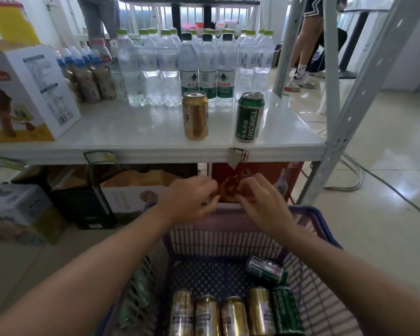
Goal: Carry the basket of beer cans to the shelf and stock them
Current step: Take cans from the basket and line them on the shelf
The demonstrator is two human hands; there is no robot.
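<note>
Basket (325,229) at 6 o'clock, below shelf (131,132); six cans inside. Gold can (195,116), green can (249,117) upright near shelf front, 12 o'clock, labels outward for display. Left hand (187,198), right hand (262,204) empty, fingers loosely curled over basket's far rim.

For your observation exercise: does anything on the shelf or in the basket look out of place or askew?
One green can lies slanted at the back of the basket, apart from the neat front row. On the shelf, the gold can and green Tsingtao can stand upright.
</note>
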